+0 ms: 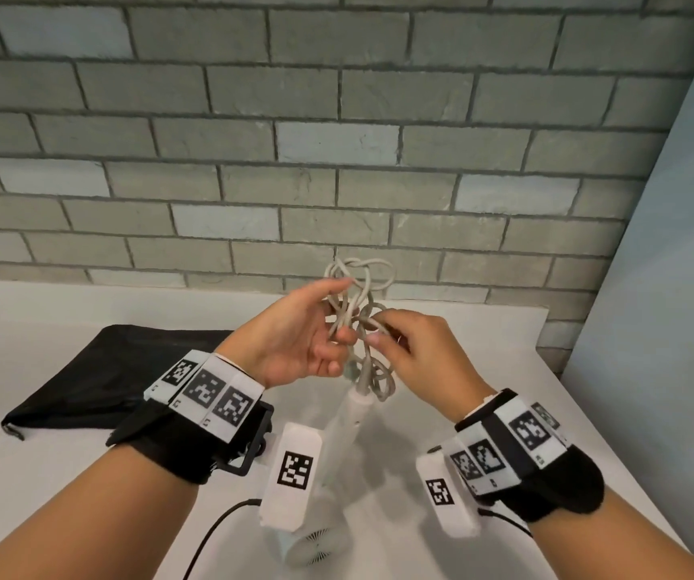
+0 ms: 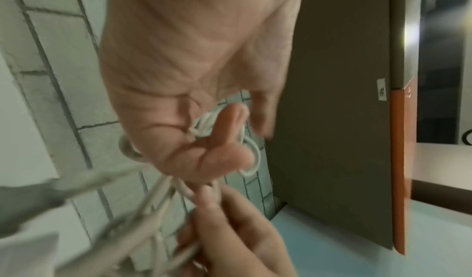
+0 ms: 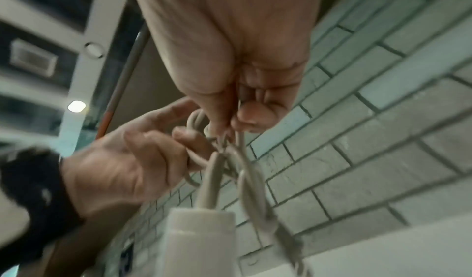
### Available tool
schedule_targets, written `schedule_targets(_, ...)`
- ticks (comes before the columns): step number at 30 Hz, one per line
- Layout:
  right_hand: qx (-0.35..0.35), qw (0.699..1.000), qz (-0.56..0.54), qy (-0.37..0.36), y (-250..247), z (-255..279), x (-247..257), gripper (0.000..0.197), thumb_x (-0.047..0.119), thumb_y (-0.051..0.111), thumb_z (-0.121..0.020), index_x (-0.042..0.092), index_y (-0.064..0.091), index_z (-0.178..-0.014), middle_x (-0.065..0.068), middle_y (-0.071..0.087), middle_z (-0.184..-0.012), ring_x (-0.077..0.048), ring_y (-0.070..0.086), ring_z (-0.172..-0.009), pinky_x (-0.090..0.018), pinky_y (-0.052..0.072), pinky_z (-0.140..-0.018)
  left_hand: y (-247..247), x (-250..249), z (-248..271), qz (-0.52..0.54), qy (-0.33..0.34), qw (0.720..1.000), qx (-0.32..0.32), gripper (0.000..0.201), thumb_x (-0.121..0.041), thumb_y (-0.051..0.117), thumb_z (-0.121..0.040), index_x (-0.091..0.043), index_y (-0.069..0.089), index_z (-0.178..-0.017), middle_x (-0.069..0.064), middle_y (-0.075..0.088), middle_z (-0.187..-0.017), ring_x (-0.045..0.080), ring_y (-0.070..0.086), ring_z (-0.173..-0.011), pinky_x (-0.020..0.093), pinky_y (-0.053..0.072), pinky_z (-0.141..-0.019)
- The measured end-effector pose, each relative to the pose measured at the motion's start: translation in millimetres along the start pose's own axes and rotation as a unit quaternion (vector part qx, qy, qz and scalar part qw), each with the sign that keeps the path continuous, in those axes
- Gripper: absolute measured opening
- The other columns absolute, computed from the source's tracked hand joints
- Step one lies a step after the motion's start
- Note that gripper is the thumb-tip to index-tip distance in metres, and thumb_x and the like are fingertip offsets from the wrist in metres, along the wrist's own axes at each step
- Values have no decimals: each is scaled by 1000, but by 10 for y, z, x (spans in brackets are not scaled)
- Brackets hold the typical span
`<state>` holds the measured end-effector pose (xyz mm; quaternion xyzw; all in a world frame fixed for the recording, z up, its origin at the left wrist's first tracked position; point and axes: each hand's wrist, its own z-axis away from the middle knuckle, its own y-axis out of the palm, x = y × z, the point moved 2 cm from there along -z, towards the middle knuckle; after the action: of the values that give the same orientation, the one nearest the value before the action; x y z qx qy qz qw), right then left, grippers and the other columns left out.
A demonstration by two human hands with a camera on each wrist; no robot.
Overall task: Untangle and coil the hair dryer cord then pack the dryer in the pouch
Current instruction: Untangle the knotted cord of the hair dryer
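Observation:
A tangled white cord (image 1: 359, 286) is bunched in a knot of loops above the white table (image 1: 44, 475). My left hand (image 1: 347, 311) grips several strands between thumb and fingers, also seen in the left wrist view as cord loops (image 2: 204, 125) under the thumb. My right hand (image 1: 378, 328) pinches one strand; in the right wrist view the pinched cord (image 3: 240, 146) runs down from the fingertips. The white hair dryer (image 1: 351, 416) is below the hands, handle up, its vented head (image 1: 318, 546) low near me. The black pouch (image 1: 98, 370) lies flat at the left.
A grey brick wall (image 1: 336, 161) rises right behind the table. A pale panel (image 1: 671, 244) closes the right side. Black wrist-camera cables (image 1: 211, 533) trail near the table's front edge.

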<state>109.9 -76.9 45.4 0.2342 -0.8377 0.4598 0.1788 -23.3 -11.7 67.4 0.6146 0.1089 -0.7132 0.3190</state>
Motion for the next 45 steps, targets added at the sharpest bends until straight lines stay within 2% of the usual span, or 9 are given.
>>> schedule_targets(5,-66,946,-310,74,-193,17,-32,15,8,51,-90,18,59,-81,-3,55,-71,-13,54,-54,-21,49,-50,-132,87,-42,-117,55,980,-148,17,-38,52,-88,-21,54,-90,-3,43,-69,3,30,-36,17,38,-39)
schedule_targets(10,34,887,-453,78,-204,219,-125,23,35,67,-76,13,64,-81,0,64,-92,-19,62,-92,-28,52,-86,-244,148,-58,-89,65,970,-215,24,-44,49,-88,-22,57,-87,2,47,-89,15,52,-60,21,44,-45)
schedule_targets(15,12,967,-250,37,-221,394,-191,23,35,61,-81,26,62,-60,15,59,-84,-7,53,-85,-14,38,-72,-267,188,-86,-18,56,976,-209,34,-43,52,-87,-11,53,-97,4,49,-83,21,60,-68,23,51,-44)
schedule_targets(18,-31,942,-330,52,-272,476,-268,14,16,53,-89,23,64,-83,6,64,-73,-7,56,-75,-16,43,-64,-312,215,-84,-9,62,972,-224,35,-44,49,-88,-9,52,-96,5,51,-82,19,59,-61,20,47,-40)
schedule_targets(22,-57,882,-451,121,-288,582,-438,8,9,54,-88,14,60,-85,6,66,-78,-12,54,-72,-22,43,-54,-334,232,-67,4,118,973,-196,16,-24,47,-93,-9,53,-93,3,54,-83,21,63,-67,21,54,-48)
schedule_targets(26,-58,795,-582,162,-297,607,-527,4,11,67,-68,8,67,-71,-8,67,-99,-20,67,-88,-22,55,-69,-349,201,-36,33,168,971,-167,18,-2,43,-92,-8,60,-91,7,65,-89,15,70,-65,23,58,-59)
schedule_targets(29,-44,797,-575,180,-223,599,-539,42,-16,30,-80,-2,69,-69,-20,68,-100,-27,67,-97,-22,55,-77,-351,136,1,37,202,966,-155,24,7,41,-89,-6,61,-90,7,69,-77,15,70,-63,25,59,-62)
schedule_targets(37,16,837,-502,216,-7,469,-320,33,-7,44,-88,12,47,-116,-15,64,-94,-14,62,-63,-20,48,-56,-236,-1,93,-69,212,974,-32,28,1,41,-90,-12,63,-103,3,73,-72,11,70,-69,20,57,-67)
schedule_targets(45,37,800,-553,228,-77,309,-226,20,12,44,-92,17,63,-87,1,47,-64,-6,36,-49,-16,28,-44,-232,135,87,-48,135,989,36,31,7,47,-82,-8,63,-104,3,70,-100,14,65,-67,22,53,-55)
